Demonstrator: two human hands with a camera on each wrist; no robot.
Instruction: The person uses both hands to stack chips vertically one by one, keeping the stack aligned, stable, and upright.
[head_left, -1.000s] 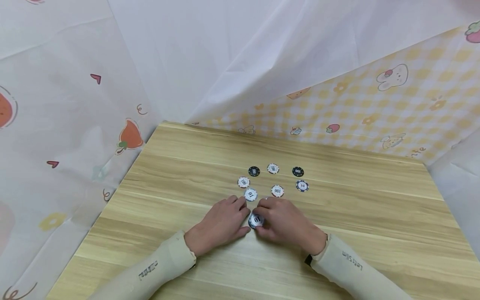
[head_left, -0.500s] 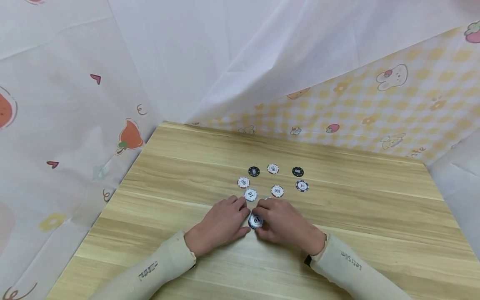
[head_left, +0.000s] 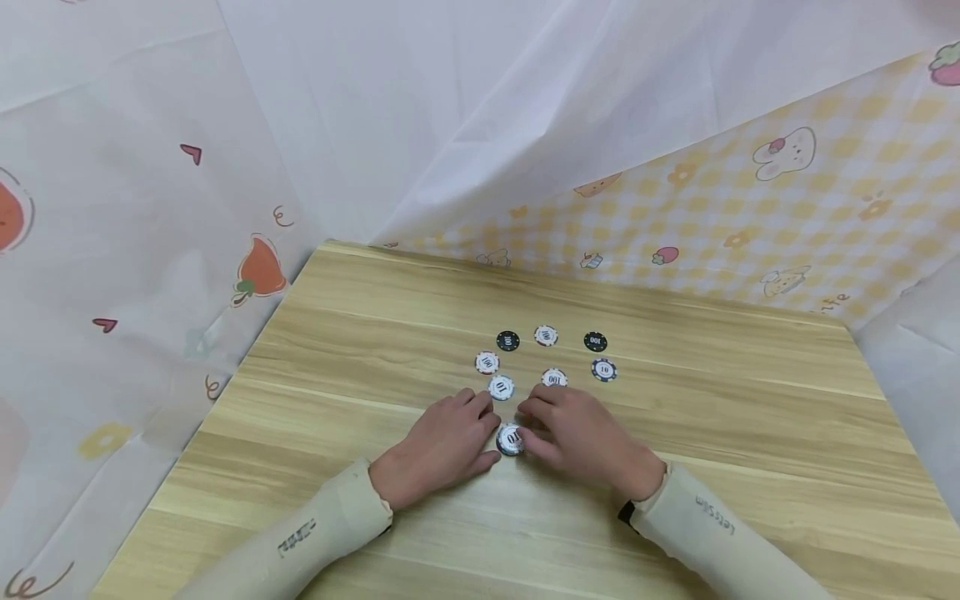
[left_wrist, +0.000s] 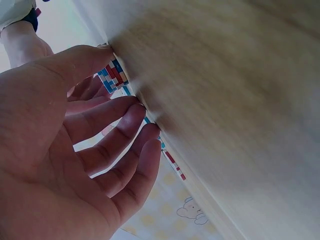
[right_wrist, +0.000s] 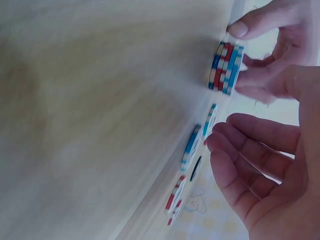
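Note:
A short stack of poker chips (head_left: 510, 439) stands on the table between both hands, with a white and blue chip marked 10 on top. Red, blue and white edges show on the stack (right_wrist: 226, 68) in the right wrist view. My left hand (head_left: 450, 442) rests at its left, fingertips down on the wood, fingers loosely bent. To the right, my right hand (head_left: 581, 437) has relaxed fingers apart from the stack. Its thumb overlaps the stack's right edge; whether it touches cannot be told. A blue-edged chip (right_wrist: 191, 147) lies by the right fingers, hidden in the head view.
Loose chips lie flat beyond the hands: black ones (head_left: 507, 341) (head_left: 596, 342), red-and-white ones (head_left: 487, 362) (head_left: 546, 335) (head_left: 554, 378), a light-blue one (head_left: 501, 387) and a dark-blue one (head_left: 604, 369). Patterned sheets (head_left: 675, 208) hang behind the wooden table (head_left: 360, 333).
My right hand has let go of the stack and shifted slightly right and away, now covering part of a red-and-white chip. The left hand stays in place.

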